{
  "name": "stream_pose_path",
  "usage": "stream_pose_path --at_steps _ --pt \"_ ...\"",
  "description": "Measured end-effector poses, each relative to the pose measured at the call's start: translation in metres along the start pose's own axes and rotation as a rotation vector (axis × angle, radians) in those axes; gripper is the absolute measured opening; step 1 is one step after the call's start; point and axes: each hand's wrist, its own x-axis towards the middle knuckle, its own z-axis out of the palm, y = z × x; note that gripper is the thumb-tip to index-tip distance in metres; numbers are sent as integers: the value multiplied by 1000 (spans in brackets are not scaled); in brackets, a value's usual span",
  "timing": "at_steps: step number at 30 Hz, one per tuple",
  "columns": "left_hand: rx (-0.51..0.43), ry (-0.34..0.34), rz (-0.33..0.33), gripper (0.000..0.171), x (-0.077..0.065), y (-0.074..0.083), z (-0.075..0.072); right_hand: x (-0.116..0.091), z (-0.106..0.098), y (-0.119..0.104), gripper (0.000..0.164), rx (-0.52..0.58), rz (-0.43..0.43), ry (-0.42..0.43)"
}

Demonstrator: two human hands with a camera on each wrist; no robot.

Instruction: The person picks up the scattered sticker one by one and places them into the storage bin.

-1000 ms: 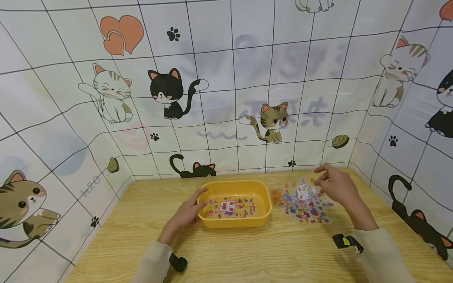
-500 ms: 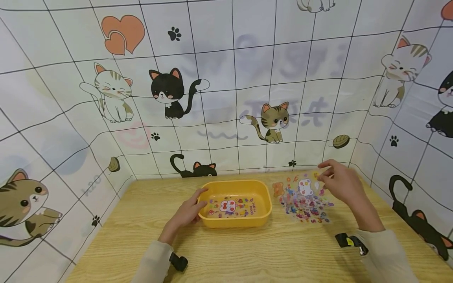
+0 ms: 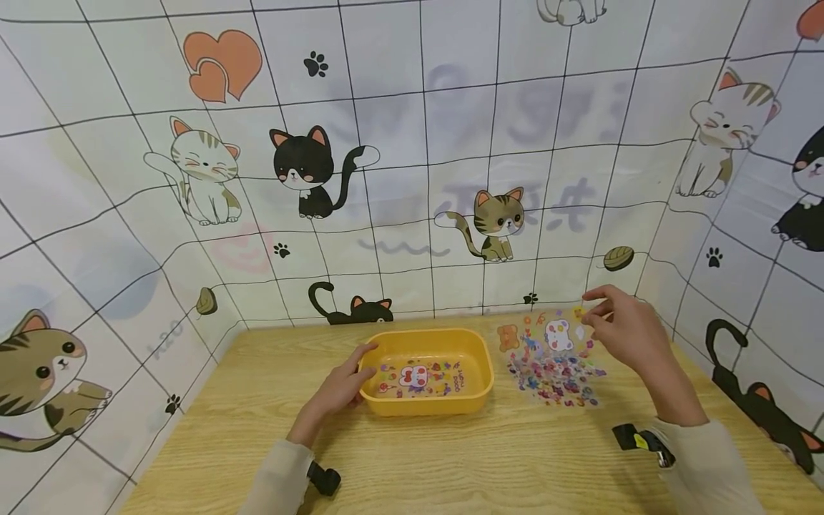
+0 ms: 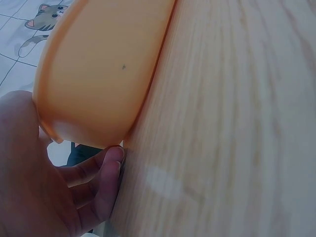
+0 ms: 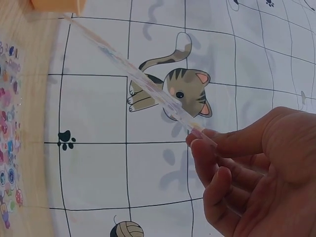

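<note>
A yellow plastic basin (image 3: 425, 407) sits on the wooden table, and a clear sticker sheet with a white-and-red character (image 3: 414, 376) lies inside it. My left hand (image 3: 341, 380) grips the basin's left end, thumb over the rim and fingers curled low against the outer wall (image 4: 103, 74). Between thumb and fingertips my right hand (image 3: 623, 327) pinches the right edge of another clear sticker sheet (image 3: 558, 335), printed with a white animal and an orange bear. The right wrist view shows this raised sheet (image 5: 148, 89) nearly edge-on, tilted above the table.
More sticker sheets (image 3: 560, 386) lie overlapped on the table to the right of the basin, under the lifted one. Behind the wooden table (image 3: 450, 458) hangs a white grid-patterned cloth (image 3: 399, 250) with cartoon cats, which also closes in both sides.
My right hand has moved slightly up and to the right, and the sticker sheet it pinches has risen off the others. My left hand has stayed on the basin.
</note>
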Motion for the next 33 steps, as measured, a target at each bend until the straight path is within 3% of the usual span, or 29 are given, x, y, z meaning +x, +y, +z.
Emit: stream_pose_path --at_steps 33 --pt "-4 0 6 52 -1 -1 0 -7 -10 -18 32 29 -47 72"
